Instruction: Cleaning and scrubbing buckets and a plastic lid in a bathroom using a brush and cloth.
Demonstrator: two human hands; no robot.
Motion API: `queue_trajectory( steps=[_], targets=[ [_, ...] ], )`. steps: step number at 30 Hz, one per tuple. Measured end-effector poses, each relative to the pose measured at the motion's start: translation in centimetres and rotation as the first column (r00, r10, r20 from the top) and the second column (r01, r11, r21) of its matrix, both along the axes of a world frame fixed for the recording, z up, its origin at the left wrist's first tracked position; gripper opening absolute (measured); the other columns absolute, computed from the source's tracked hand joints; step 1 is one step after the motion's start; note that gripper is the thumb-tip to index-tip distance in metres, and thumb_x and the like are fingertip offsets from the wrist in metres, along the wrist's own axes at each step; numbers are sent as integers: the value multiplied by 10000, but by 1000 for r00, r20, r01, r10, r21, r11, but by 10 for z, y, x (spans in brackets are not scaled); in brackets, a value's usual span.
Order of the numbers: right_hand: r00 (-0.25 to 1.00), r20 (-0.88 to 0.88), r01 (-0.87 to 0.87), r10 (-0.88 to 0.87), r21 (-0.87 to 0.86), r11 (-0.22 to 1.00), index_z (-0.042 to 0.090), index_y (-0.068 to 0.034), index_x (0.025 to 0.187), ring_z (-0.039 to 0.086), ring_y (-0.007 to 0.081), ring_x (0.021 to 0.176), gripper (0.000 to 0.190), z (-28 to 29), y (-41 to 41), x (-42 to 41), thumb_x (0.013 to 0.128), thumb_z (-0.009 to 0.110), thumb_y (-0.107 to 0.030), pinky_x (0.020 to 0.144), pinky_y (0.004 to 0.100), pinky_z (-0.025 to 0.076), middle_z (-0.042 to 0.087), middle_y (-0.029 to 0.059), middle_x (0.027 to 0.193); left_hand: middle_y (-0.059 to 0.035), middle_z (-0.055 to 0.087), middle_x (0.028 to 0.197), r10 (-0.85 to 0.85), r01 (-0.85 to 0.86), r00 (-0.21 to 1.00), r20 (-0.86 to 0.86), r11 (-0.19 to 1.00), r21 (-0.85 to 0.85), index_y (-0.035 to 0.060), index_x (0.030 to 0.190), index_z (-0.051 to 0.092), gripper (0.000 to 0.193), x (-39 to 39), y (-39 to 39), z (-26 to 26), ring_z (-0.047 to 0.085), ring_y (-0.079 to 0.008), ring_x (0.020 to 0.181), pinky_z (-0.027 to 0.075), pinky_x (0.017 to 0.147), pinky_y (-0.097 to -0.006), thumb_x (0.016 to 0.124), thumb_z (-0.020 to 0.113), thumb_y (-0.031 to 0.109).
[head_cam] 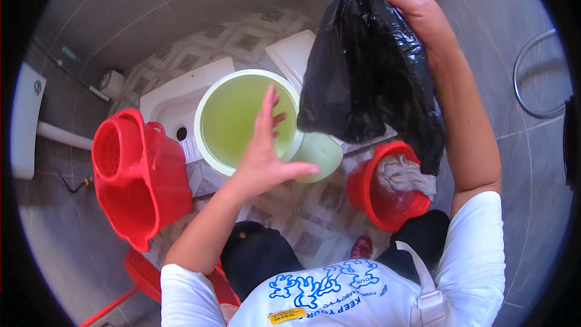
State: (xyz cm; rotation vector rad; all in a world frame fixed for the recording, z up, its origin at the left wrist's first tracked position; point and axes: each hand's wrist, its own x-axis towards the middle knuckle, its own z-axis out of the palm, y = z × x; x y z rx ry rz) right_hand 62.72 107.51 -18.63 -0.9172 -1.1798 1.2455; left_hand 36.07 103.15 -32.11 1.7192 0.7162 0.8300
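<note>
My right hand [415,9] grips the gathered top of a black plastic bag [363,72], which hangs down on the right with its lower edge spread wide. The bag's contents, if any, are hidden. Over a pale green plastic bucket [198,122] my left hand [268,150] is raised, fingers and thumb apart, with nothing in it. Yellow-green tinted liquid [231,118] appears inside the bucket. Beside the bucket's lower right rim is a pale green rounded plastic piece [324,156]; its kind cannot be told.
A white squat toilet [159,100] lies behind the bucket. To the left stands a red mop bucket with wringer [170,168]. A red basin [374,200] holds a grey rag [404,175]. A cistern [27,122] and a shower hose [517,77] are at the walls.
</note>
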Motion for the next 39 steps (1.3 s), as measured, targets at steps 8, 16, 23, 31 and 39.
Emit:
queue_trajectory(
  steps=[8,16,23,31,39],
  targets=[
    [945,-326,-78,-7,-249,965,575,15,1059,637,160,798,236,-45,22,-68,905,423,-79,736,292,535,638,110,932,-145,457,1214,298,-241,954,9,788,-567,65,1352,208,682,-64,59,3,487,-225,1090,436,864,-372,781,575,130],
    [750,-643,-311,-154,-548,777,562,63,907,632,251,764,247,-159,33,-98,905,388,-112,738,379,534,626,166,862,-135,455,1154,548,-525,791,-270,836,160,38,1237,366,624,-100,35,-27,507,-192,947,448,768,-307,738,701,210],
    [638,-761,-427,-115,-474,770,548,59,954,630,282,812,313,-149,38,-135,922,327,-161,783,416,514,624,191,907,-104,509,1100,343,-331,829,-442,938,106,53,1231,366,709,-88,54,-70,582,-182,803,479,689,-315,670,762,229],
    [688,-723,-352,62,-258,900,556,29,1044,601,283,895,375,-103,13,-147,923,310,-227,849,436,479,612,177,984,-94,384,998,748,-694,663,-40,634,342,19,1095,371,687,-74,14,-45,414,-183,865,385,734,-293,641,785,327],
    [617,-778,-312,-121,-383,869,547,4,1048,609,261,892,281,-169,16,-128,921,362,-164,843,390,479,623,151,956,-20,559,904,688,-529,648,326,715,-457,55,1014,485,150,-88,52,-45,535,-91,810,449,693,-226,874,522,94]
  ],
)
